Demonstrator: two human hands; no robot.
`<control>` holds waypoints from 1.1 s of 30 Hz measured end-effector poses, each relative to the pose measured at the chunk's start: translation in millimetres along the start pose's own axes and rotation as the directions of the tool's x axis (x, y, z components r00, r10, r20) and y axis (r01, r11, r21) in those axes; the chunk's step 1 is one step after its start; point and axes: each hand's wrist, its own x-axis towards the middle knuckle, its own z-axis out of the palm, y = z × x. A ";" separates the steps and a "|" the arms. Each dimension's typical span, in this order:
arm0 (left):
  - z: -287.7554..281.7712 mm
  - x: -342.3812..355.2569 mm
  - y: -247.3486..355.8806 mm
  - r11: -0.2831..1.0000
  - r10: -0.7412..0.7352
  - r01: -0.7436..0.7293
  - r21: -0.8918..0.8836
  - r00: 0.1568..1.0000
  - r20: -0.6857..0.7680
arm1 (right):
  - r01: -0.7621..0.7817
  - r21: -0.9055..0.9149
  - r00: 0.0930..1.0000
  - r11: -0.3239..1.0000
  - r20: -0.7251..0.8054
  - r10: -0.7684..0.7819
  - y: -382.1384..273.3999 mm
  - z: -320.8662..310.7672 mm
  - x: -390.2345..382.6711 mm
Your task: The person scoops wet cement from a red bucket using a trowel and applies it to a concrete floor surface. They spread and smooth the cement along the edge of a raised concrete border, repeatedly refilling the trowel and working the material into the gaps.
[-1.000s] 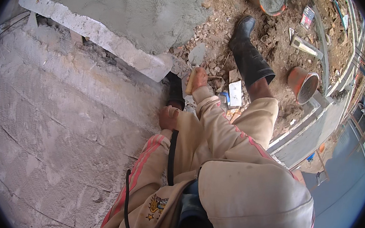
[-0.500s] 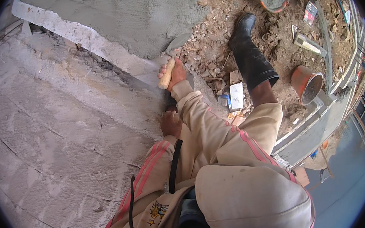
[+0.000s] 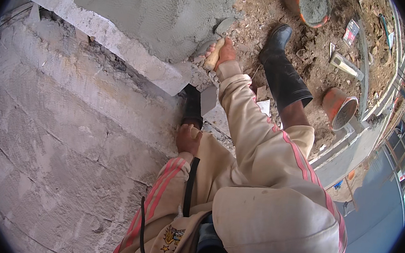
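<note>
My right hand (image 3: 225, 52) is closed around the pale wooden handle of a trowel (image 3: 212, 61). It is at the near right corner of a slab spread with wet grey mortar (image 3: 140, 10). Beyond the fist, a grey blade-like shape blends with the mortar, so the trowel's blade is hard to make out. My left hand (image 3: 188, 139) rests on my bent left knee with its fingers laid over it and holds nothing.
Black rubber boots (image 3: 284, 68) are on my feet. On the rubble at right stand an orange mortar bucket (image 3: 301, 2) and a second orange bucket (image 3: 331, 100). A grey bar-shaped piece (image 3: 346, 66) lies between them. A rough concrete surface (image 3: 57, 138) spreads at left.
My right hand has moved away from me and to the right with the trowel, uncovering the slab's corner and my left boot. My left hand remains at the knee.
</note>
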 end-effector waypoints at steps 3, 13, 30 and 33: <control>7.2 -6.3 -7.1 1.000 0.004 -0.003 0.008 0.998 -0.055 | -0.012 -0.140 1.000 0.990 0.018 0.015 41.2 16.2 -34.0; -7.7 -4.5 -1.7 0.997 -0.076 0.076 -0.013 0.997 -0.002 | -0.156 -0.034 0.986 0.987 -0.069 0.154 68.6 -75.7 -92.6; 1.3 11.7 5.1 0.996 -0.078 0.083 -0.032 0.988 0.132 | 0.029 -0.781 0.573 -0.624 0.525 -0.630 -272.7 -50.5 -142.6; 0.3 20.5 18.9 0.999 -0.054 0.054 0.004 0.987 0.150 | -0.494 -0.629 0.662 -0.601 0.175 -0.728 -422.7 -37.9 -94.4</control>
